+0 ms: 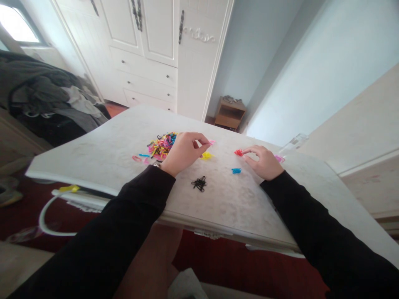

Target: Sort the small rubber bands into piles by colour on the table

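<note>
My left hand (186,150) is over the table with thumb and forefinger pinched together, a small pink rubber band (212,143) at their tips. Partly hidden behind that hand lies a mixed heap of coloured rubber bands (162,145). Thumb and forefinger of my right hand (263,161) close on the edge of a small cluster of red rubber bands (238,153). Below it is a blue cluster (236,170). Yellow bands (206,155) lie under my left fingertips, and black bands (199,183) sit nearer me. Purple-pink bands (280,158) show behind my right hand.
The white table (218,207) has a clear plastic container (294,142) at its right far edge. A few loose bands (136,158) lie left of the heap. Beyond stand a white wardrobe (149,79), a small wooden cabinet (230,114) and piled clothes (46,95).
</note>
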Motion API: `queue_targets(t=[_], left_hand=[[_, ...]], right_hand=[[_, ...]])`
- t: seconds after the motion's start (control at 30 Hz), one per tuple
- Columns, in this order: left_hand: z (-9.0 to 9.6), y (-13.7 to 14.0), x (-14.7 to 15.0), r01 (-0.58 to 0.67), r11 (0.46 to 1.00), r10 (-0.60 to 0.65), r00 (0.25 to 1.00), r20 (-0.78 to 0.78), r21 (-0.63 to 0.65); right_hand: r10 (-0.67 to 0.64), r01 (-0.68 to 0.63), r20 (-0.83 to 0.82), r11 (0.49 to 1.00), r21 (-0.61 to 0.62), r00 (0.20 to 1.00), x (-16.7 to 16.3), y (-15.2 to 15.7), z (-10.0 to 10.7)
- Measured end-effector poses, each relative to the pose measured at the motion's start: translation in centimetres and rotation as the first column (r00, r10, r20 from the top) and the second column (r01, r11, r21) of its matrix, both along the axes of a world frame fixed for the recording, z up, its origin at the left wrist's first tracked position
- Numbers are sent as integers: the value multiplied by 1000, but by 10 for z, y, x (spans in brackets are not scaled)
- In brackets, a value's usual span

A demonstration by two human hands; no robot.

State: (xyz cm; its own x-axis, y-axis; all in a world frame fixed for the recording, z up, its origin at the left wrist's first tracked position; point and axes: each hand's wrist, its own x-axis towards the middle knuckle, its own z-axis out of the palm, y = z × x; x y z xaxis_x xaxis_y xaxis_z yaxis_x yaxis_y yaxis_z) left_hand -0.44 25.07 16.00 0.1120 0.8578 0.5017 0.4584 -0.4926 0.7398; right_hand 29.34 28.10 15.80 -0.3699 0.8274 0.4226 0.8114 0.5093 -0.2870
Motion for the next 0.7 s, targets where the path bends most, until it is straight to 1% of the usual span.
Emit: queue_targets(t=[0.13,0.23,0.3,0.4,0.57,0.7], left_hand=[[-1,1,-1,9,1000,-8,1000,19,-18],[-3,2,-2,0,1000,1,998,62,-20],[-4,4,-2,-16,999,19,996,88,-30],[-6,6,-3,-47,998,51,992,112,-38],[-9,11,-3,-80,996,76,988,135,25],[-10,13,-4,-97,995,94,986,137,18]], right_hand=[[24,-24,-29,1000,-5,999,-2,-2,1],[59,-58,-54,998,33,997,-4,-4,3],[83,-79,-53,995,58,995,-5,-6,3],[97,-95,-39,994,59,995,-6,-6,3],[106,-104,-51,993,52,993,-7,-5,-1],[68,-63,-86,996,61,994,-9,-2,-3]])
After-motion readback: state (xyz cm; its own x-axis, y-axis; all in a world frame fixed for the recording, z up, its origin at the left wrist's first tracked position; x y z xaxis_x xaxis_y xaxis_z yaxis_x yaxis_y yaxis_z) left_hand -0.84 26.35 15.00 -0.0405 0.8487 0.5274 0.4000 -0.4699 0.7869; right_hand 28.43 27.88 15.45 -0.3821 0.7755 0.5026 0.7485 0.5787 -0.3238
